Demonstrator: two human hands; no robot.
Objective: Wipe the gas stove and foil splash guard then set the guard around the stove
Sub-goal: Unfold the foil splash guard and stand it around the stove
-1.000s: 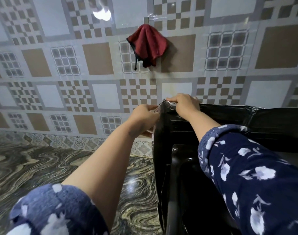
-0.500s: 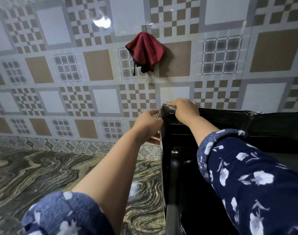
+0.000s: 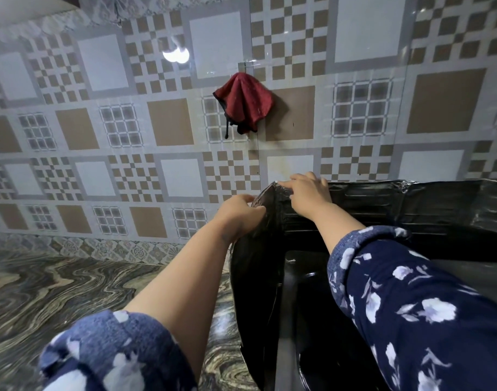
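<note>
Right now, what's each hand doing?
Left hand: grips the left panel of the foil splash guard near its corner.
Right hand: fingers curled over the guard's top edge, holding it.

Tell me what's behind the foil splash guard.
Behind the foil splash guard rises the tiled wall, with a red cloth hanging on it higher up. The wall's lower part there is covered by the guard.

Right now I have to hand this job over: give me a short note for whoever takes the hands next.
Left hand: grips the outer face of the dark crinkled foil splash guard at its back-left corner.
Right hand: rests on the top edge of that corner, fingers curled over it.
The guard stands along the left side and back of the glossy black gas stove, against the tiled wall.
The red cloth hangs on the wall, so wiping looks finished.
Left: settle the corner, check the right side (out of view), let go.
</note>
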